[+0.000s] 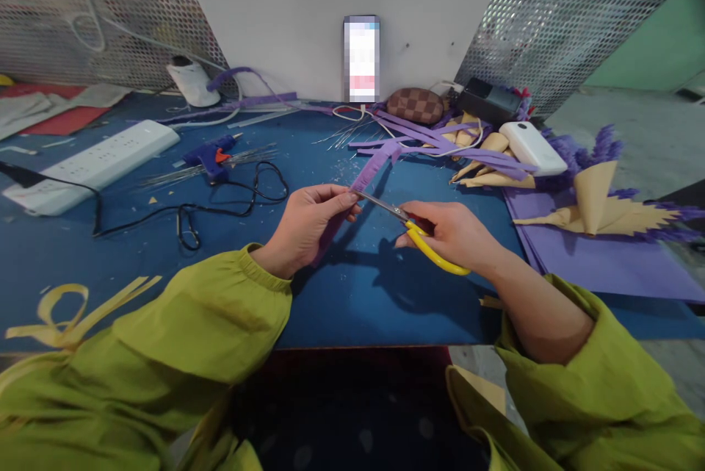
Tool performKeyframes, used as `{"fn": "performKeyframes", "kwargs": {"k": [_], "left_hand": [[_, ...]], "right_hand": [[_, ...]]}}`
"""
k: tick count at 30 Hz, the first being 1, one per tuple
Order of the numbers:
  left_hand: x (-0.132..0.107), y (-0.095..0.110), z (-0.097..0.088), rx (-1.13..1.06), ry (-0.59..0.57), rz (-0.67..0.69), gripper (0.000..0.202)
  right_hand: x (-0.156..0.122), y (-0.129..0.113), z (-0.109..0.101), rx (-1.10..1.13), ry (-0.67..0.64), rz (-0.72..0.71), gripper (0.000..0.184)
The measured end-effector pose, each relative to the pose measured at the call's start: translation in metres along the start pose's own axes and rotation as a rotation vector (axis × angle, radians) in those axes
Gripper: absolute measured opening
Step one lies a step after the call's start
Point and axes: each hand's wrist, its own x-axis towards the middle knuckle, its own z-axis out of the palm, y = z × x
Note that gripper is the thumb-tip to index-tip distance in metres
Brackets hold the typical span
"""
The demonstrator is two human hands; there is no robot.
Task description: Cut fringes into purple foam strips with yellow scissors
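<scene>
A purple strip (376, 162) is pinched between the thumb and fingers of the left hand (308, 223), in front of the phone (362, 59). One part is extended beyond the fingertips towards the phone; another is seen below the hand, farther from the phone. Yellow-handled scissors (414, 229) are gripped in the curled fingers of the right hand (460, 230), their blades aimed at the strip beside the left fingertips; whether it is being cut cannot be told. Left of the phone, a blue glue gun (212, 157) is laid down.
</scene>
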Motion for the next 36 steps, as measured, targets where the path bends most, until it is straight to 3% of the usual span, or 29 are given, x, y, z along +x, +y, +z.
{"fn": "performKeyframes", "kwargs": {"k": [9, 18, 28, 36], "left_hand": [[-0.0006, 0.0005, 0.0001, -0.018, -0.006, 0.001, 0.017], [-0.0021, 0.0009, -0.0015, 0.189, 0.026, 0.139, 0.015], [0.0011, 0.0011, -0.0029, 0.021, -0.02, -0.005, 0.015], [-0.0006, 0.0017, 0.0005, -0.01, -0.023, 0.007, 0.017]], "right_hand": [[0.0003, -0.0015, -0.0011, 0.005, 0.01, 0.005, 0.03], [-0.0001, -0.0008, -0.0013, 0.013, 0.022, 0.006, 0.029], [0.0006, 0.0008, -0.0027, 0.153, -0.054, 0.024, 0.033], [0.0007, 0.0, -0.0027, 0.174, -0.046, 0.032, 0.037]]}}
